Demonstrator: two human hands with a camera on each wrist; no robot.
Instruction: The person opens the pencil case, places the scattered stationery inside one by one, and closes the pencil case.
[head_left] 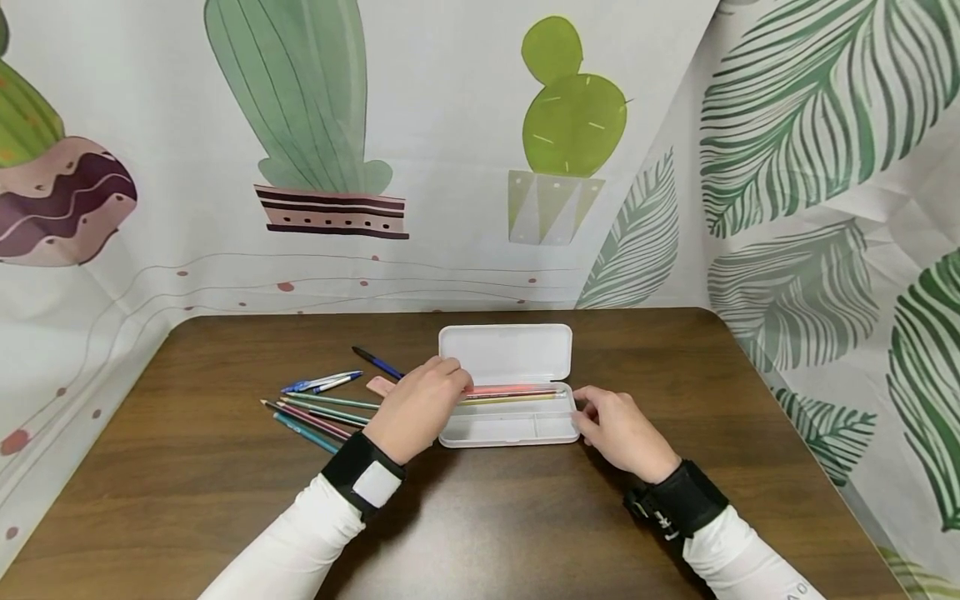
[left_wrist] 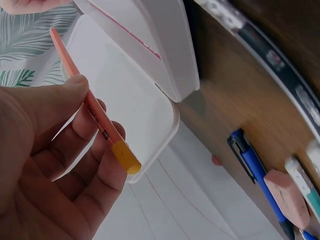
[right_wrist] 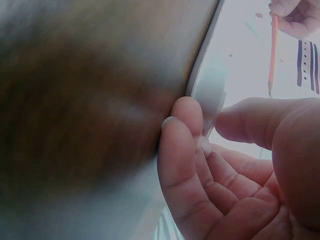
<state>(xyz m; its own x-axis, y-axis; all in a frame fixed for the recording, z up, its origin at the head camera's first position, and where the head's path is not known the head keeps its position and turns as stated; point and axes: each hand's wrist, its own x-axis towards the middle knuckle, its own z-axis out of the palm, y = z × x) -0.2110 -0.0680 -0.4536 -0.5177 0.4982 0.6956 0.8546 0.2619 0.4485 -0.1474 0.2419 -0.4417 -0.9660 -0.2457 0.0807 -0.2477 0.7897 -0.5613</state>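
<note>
My left hand (head_left: 420, 408) pinches an orange pencil (left_wrist: 101, 119) with a yellow end, between thumb and fingers. It holds the pencil lengthwise over the back compartment of a white pencil case (head_left: 483, 432), whose lid (head_left: 506, 354) stands open at the back. Inside the case lie a few thin pencils (head_left: 517, 398), partly covered by the left hand in the head view. At the case's right end, my right hand (head_left: 626, 429) grips the edge, thumb on one side of the wall and fingers on the other.
Left of the case, several coloured pencils (head_left: 322, 425) lie fanned out on the brown table (head_left: 480, 517). Behind them are blue-and-white pens (head_left: 322, 382), a pink eraser (head_left: 380, 385) and a dark blue pen (head_left: 377, 362). A cactus-print cloth (head_left: 450, 167) hangs along the table's back edge.
</note>
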